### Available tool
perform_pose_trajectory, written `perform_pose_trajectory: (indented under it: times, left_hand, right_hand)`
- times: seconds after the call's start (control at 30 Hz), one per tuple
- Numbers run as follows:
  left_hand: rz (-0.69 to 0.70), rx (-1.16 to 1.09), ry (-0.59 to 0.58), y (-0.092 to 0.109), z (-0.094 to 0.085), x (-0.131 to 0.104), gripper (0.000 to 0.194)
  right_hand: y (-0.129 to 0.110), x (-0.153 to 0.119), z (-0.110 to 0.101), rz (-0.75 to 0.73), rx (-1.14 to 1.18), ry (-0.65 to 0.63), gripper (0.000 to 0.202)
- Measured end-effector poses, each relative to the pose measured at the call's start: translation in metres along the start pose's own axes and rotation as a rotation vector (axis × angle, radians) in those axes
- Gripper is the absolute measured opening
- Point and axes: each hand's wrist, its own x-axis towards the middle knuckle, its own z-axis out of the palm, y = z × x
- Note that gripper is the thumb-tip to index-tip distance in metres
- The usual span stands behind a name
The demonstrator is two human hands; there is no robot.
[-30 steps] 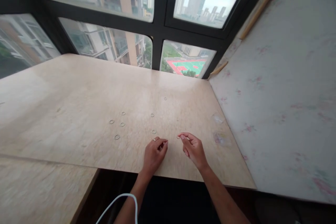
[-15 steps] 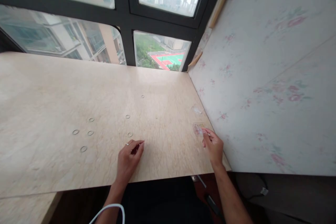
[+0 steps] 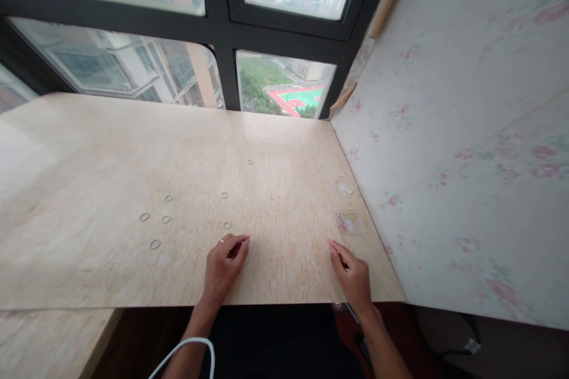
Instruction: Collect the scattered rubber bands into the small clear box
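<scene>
My left hand [image 3: 226, 260] rests over the marble-look sill with thumb and forefinger pinched; whatever is between the tips is too small to make out. Just beyond it lies a thin ring [image 3: 227, 225]. My right hand [image 3: 350, 269] is also closed in a pinch, its tips pointing left, and anything held there cannot be made out. Beyond the right hand sits a small clear plastic box [image 3: 349, 222] with tiny pink and yellow bits in it. Behind that is a clear piece like a lid [image 3: 344, 187].
Several more thin rings lie spread to the left, one ring [image 3: 155, 244] nearest the front edge. A smaller ring [image 3: 250, 161] is farther back. The flowered wall [image 3: 444, 148] bounds the right, the dark window frame [image 3: 227, 71] the back. A white cable [image 3: 195, 341] crosses my left forearm.
My right hand has moved left and toward me, away from the clear box, still pinched. My left hand keeps its pinch in nearly the same place. The view has shifted slightly.
</scene>
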Motion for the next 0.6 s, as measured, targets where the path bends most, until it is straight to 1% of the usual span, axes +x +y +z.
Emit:
perform_pose_trajectory:
  times: [0.07,0.13,0.2,0.27,0.33,0.4,0.47,0.53,0.6]
  left_hand:
    - [-0.028,-0.01,0.014,0.001,0.0,0.0,0.022]
    - [-0.061,-0.011,0.055,0.002,0.0,0.001,0.024]
    - [-0.08,0.036,0.102,0.003,-0.003,0.003,0.028]
    - [-0.106,0.156,0.135,0.003,-0.01,0.008,0.031]
    - [-0.162,0.312,0.123,0.002,-0.019,0.014,0.031]
    - [-0.223,0.447,0.046,0.001,-0.028,0.022,0.026]
    - [-0.247,0.537,-0.08,0.0,-0.034,0.03,0.02]
    - [-0.227,0.603,-0.193,0.0,-0.037,0.038,0.017]
    - [-0.179,0.661,-0.272,0.001,-0.039,0.046,0.016]
  right_hand:
    - [0.001,-0.002,0.004,-0.103,-0.034,-0.074,0.032]
    - [0.001,0.001,0.004,-0.146,-0.035,-0.103,0.03]
    - [0.001,0.004,0.002,-0.136,-0.014,-0.095,0.03]
    - [0.001,0.007,0.0,-0.11,0.005,-0.089,0.031]
    - [0.001,0.007,-0.001,-0.09,0.01,-0.097,0.031]
    - [0.001,0.006,-0.001,-0.081,0.007,-0.106,0.032]
    - [0.002,0.005,0.0,-0.08,-0.001,-0.111,0.033]
    - [0.003,0.005,0.002,-0.094,-0.013,-0.114,0.033]
    - [0.004,0.005,0.003,-0.121,-0.027,-0.118,0.032]
